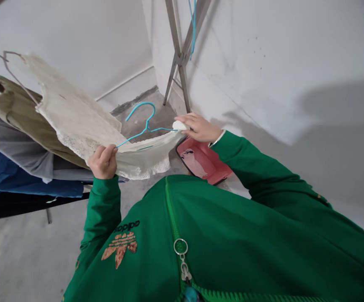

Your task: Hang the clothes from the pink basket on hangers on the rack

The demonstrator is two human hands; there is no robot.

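Observation:
A blue clothes hanger (146, 121) is held out in front of me, hook upward. Closed around its left end is my left hand (103, 162), where the garment's edge also lies. A thin white garment (147, 161) with a lacy hem hangs along the hanger. My right hand (200, 127) pinches a bunched white part of this garment at the hanger's right end. Just behind, a cream lace garment (71, 107) hangs from another hanger and partly overlaps the view of the white one near my left hand.
An olive garment (21, 113), a grey one (15, 142) and a blue one (9, 167) hang at the left. A pink basin (211, 157) with cloth inside stands below my right hand. A metal rack's crossed legs (178, 58), with another blue hanger (194, 31), stand by the wall.

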